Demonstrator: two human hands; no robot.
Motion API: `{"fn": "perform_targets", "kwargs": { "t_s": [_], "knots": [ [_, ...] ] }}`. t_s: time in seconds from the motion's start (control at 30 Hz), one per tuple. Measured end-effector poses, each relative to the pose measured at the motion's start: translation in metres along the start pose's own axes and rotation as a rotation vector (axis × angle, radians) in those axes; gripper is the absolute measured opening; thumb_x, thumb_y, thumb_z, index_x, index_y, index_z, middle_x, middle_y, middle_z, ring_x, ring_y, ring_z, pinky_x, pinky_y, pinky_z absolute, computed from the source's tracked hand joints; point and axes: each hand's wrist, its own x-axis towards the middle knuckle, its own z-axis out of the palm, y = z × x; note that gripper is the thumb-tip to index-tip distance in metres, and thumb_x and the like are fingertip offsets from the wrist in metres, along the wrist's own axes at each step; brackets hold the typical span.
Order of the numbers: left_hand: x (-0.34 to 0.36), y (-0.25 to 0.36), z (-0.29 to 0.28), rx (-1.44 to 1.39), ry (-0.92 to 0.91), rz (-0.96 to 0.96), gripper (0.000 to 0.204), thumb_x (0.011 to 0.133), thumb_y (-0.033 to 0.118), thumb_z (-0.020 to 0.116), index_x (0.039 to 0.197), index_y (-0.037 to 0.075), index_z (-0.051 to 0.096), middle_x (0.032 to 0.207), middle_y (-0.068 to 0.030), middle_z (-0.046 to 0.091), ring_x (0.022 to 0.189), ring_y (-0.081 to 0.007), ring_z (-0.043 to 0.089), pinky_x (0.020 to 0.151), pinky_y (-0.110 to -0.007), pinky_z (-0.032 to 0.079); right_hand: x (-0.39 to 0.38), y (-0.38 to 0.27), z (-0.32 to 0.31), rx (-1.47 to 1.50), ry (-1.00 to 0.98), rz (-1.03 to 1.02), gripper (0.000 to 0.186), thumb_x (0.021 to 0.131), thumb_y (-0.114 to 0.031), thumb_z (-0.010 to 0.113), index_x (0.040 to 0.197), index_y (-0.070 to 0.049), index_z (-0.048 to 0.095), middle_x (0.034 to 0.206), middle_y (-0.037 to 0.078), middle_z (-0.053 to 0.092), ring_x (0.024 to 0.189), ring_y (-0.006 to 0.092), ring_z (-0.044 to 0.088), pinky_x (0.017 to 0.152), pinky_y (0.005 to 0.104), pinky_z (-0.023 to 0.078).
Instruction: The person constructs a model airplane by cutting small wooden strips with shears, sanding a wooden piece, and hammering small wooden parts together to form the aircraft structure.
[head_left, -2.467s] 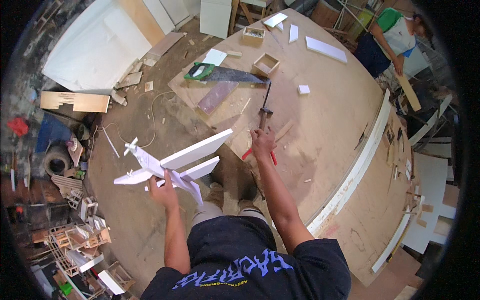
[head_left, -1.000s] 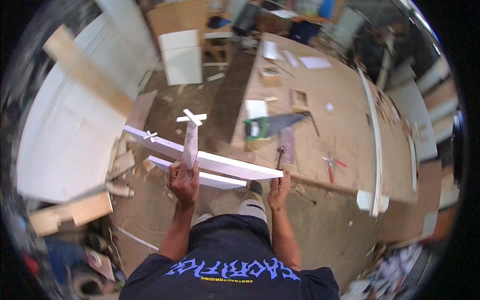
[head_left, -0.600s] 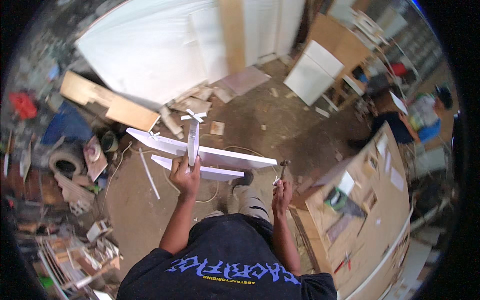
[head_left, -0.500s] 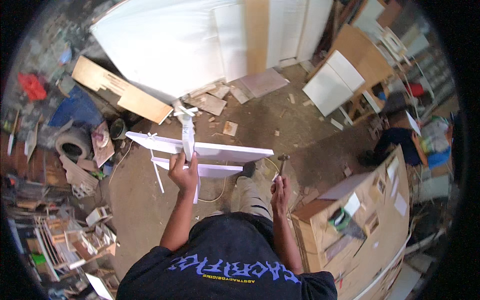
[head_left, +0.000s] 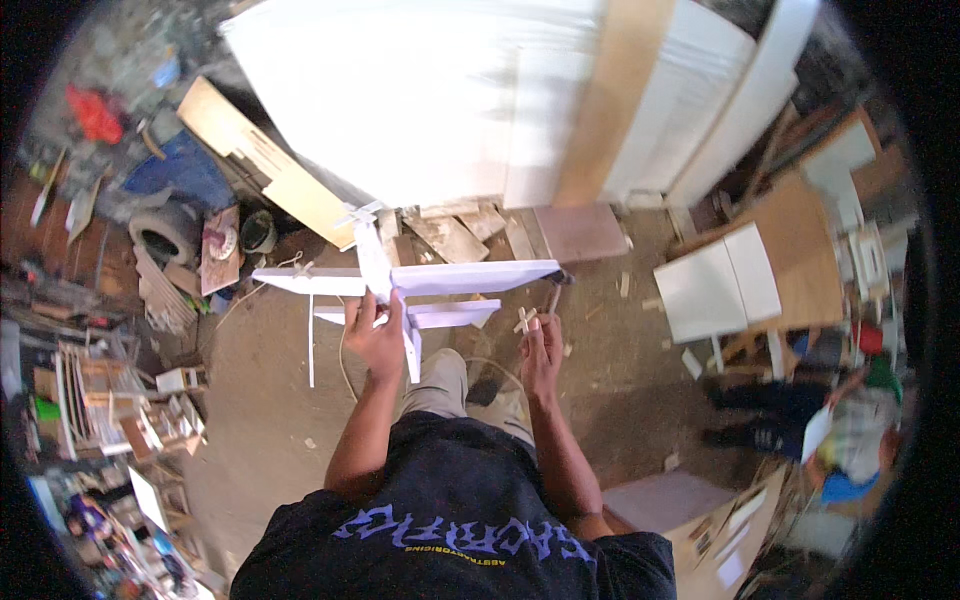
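My left hand (head_left: pixel 378 338) is closed around the middle of a white model biplane (head_left: pixel 470 278), which has two long flat wings. A cross-shaped piece sits at the far end of its body, and another small cross (head_left: pixel 303 269) is by the left part of the upper wing. My right hand (head_left: pixel 541 358) grips a hammer (head_left: pixel 553 297) by its handle and pinches a small pale cross-shaped piece (head_left: pixel 525 320) at the fingertips. The dark hammer head shows just beside the right tip of the upper wing; I cannot tell whether they touch.
Large white panels (head_left: pixel 400 100) lean ahead, with scrap boards (head_left: pixel 450 240) at their foot. A tyre (head_left: pixel 163 235) and a bucket (head_left: pixel 258 231) stand at left. At right, a person (head_left: pixel 850 430) is near a wooden cabinet (head_left: pixel 790 250). A workbench (head_left: pixel 725 535) lies at lower right.
My view has swung to the left. The right hand has moved up and inward with the hammer, toward the wing tip, and the cross-shaped piece now shows clearly at its fingers.
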Motion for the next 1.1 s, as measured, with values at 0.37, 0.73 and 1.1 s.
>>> {"fn": "perform_targets", "kwargs": {
  "t_s": [0.37,0.73,1.1],
  "knots": [
    [0.123,0.003,0.186,-0.111,0.154,-0.056,0.033,0.078,0.006,0.087,0.109,0.004,0.076,0.081,-0.0052,0.061,0.063,-0.0142,0.063,0.056,-0.030,0.053,0.195,-0.023,0.045,-0.521,0.117,-0.408,0.030,0.106,-0.028,0.057,0.098,0.000,0.061,0.107,0.011,0.048,0.095,0.0234,0.050,0.087,0.0389,0.043],
    [0.197,0.043,0.326,-0.178,-0.135,0.014,0.025,0.081,0.015,0.088,0.088,0.003,0.067,0.078,-0.0074,0.061,0.068,-0.0191,0.064,0.057,-0.035,0.052,0.328,-0.049,0.059,-0.646,0.057,-0.423,0.020,0.102,-0.018,0.059,0.097,0.000,0.064,0.107,0.020,0.057,0.106,0.0350,0.056,0.095,0.0456,0.044],
    [0.218,0.128,0.451,-0.297,-0.131,0.046,0.030,0.081,0.021,0.090,0.081,0.005,0.065,0.079,-0.0081,0.065,0.066,-0.0208,0.070,0.061,-0.034,0.056,0.458,-0.066,0.006,-0.538,0.032,-0.479,0.020,0.102,-0.019,0.059,0.097,-0.001,0.064,0.107,0.018,0.059,0.103,0.0319,0.059,0.090,0.0436,0.047]
  ]
}}
